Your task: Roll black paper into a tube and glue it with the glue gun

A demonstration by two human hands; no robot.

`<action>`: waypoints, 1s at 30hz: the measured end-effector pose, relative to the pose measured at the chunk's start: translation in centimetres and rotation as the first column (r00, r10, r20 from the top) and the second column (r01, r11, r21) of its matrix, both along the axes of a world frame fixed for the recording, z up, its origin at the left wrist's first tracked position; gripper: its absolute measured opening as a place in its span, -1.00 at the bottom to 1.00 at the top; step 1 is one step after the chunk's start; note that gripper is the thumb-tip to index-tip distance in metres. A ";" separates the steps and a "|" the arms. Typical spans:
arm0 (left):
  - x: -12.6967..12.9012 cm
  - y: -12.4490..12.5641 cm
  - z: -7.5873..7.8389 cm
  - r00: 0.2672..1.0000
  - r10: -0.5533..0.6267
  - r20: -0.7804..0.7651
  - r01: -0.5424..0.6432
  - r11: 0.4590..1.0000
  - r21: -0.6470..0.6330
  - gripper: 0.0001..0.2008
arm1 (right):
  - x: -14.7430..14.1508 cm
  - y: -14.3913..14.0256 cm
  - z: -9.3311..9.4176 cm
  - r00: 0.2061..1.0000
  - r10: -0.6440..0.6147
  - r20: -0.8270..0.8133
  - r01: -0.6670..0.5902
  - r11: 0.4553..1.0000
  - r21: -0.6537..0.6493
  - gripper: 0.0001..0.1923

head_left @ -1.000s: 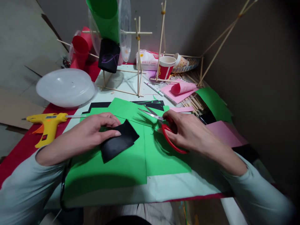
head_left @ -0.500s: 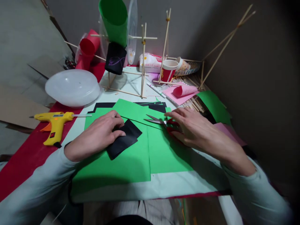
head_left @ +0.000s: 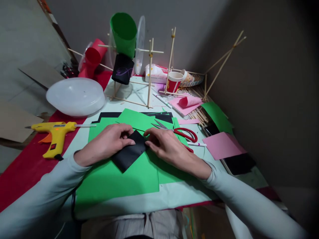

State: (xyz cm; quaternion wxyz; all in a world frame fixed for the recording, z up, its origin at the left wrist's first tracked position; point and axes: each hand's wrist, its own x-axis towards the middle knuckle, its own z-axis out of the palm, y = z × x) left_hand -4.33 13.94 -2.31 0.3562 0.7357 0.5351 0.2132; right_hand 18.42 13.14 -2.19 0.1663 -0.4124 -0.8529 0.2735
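Note:
A piece of black paper (head_left: pixel 129 153) is held between my two hands above sheets of green paper (head_left: pixel 119 184). My left hand (head_left: pixel 108 141) pinches its upper left edge with thumb and fingers. At its right corner, the thumb and forefinger of my right hand (head_left: pixel 166 142) close on the paper. Just beyond my right hand lie scissors (head_left: pixel 185 132) with red handles, their blades parted, resting on the green paper. The right hand hides part of them.
To the left are a yellow glue gun (head_left: pixel 56 134) and a white balloon-like object (head_left: pixel 76 96). Behind stand stick frames (head_left: pixel 150 73) carrying a green paper tube (head_left: pixel 123 33), and a red paper cup (head_left: pixel 174 82). Pink paper (head_left: pixel 223 145) lies at the right.
My right hand has left the scissors and moved left to the black paper, taking its right corner. The scissors now lie on the green paper. My left hand keeps its hold.

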 end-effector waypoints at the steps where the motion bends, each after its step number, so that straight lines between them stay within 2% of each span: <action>1: 0.0 0.0 0.2 0.998 0.030 0.059 -0.028 0.999 -0.035 -0.75 | 0.2 0.1 0.0 0.996 -0.024 -0.092 0.020 0.999 -0.041 -0.81; 4: 0.4 -0.4 1.0 0.951 0.184 0.250 -0.169 0.982 -0.081 -0.74 | 0.7 0.0 0.2 0.924 -0.119 -0.363 0.072 0.988 -0.139 -0.84; 7: 1.0 -1.1 1.7 0.851 0.309 0.424 -0.283 0.951 -0.123 -0.68 | 0.8 -0.2 0.5 0.823 -0.191 -0.534 0.116 0.978 -0.171 -0.84; 11: 1.8 -2.1 2.1 0.751 0.369 0.547 -0.298 0.929 -0.218 -0.66 | 0.7 -0.5 0.8 0.724 -0.228 -0.650 0.122 0.971 -0.205 -0.82; 14: 2.1 -2.4 2.2 0.695 0.389 0.604 -0.311 0.921 -0.235 -0.68 | 0.8 -0.5 0.8 0.675 -0.234 -0.700 0.105 0.969 -0.223 -0.83; 19: 2.4 -2.5 2.3 0.689 0.382 0.616 -0.320 0.923 -0.214 -0.68 | 1.0 -0.5 1.1 0.674 -0.212 -0.708 0.116 0.976 -0.182 -0.91; 22: 2.5 -2.7 2.5 0.696 0.409 0.590 -0.337 0.912 -0.234 -0.69 | 0.9 -1.0 1.5 0.737 -0.204 -0.644 0.136 0.979 -0.155 -0.92; 25: 2.5 -2.9 2.6 0.713 0.411 0.568 -0.342 0.911 -0.230 -0.72 | 0.7 -1.3 1.3 0.785 -0.199 -0.587 0.176 0.980 -0.098 -0.81; 27: 2.5 -3.1 2.7 0.721 0.409 0.559 -0.346 0.912 -0.222 -0.74 | 0.5 -1.4 0.7 0.778 -0.204 -0.594 0.199 0.977 -0.074 -0.80; 30: 2.8 -3.1 2.7 0.738 0.411 0.535 -0.349 0.911 -0.218 -0.77 | 0.4 -1.4 0.0 0.751 -0.223 -0.621 0.213 0.973 -0.091 -0.89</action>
